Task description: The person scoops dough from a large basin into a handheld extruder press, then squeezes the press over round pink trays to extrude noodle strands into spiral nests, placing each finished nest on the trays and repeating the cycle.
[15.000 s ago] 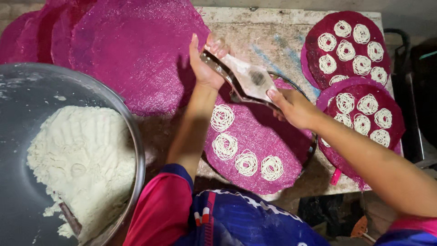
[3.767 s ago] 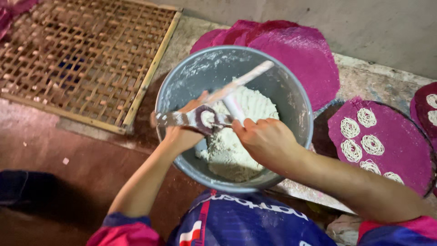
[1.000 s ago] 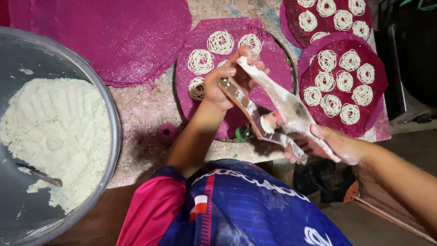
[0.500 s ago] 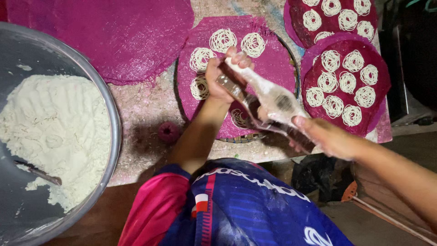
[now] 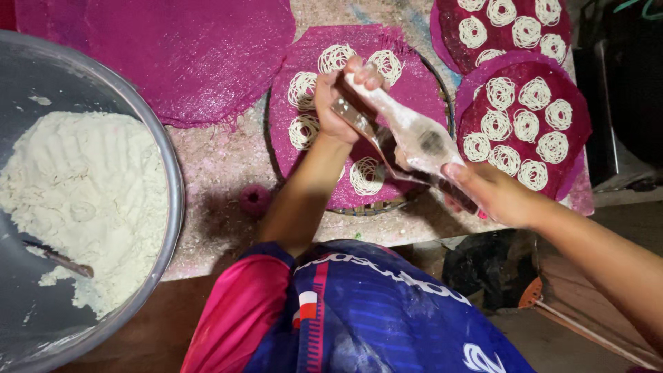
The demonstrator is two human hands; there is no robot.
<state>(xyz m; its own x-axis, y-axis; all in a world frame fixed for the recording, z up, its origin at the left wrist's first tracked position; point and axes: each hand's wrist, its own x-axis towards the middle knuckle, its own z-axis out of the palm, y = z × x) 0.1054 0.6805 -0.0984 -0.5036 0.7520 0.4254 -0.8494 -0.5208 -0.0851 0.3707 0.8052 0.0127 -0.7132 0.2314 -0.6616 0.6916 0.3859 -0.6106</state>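
Long two-handled metal noodle press (image 5: 407,141) is gripped at both ends: left hand (image 5: 338,103) clenched at 10 o'clock, right hand (image 5: 494,193) at 4. Axis runs diagonally above round magenta woven mat (image 5: 407,83); left hand nearer white noodle coils (image 5: 366,176).

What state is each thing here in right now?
Noodle press: held in both hands, over the middle mat.
Left hand: grips one handle end.
Right hand: grips the other end.
Middle mat: partly covered with noodle nests.
Metal basin: holds white dough.
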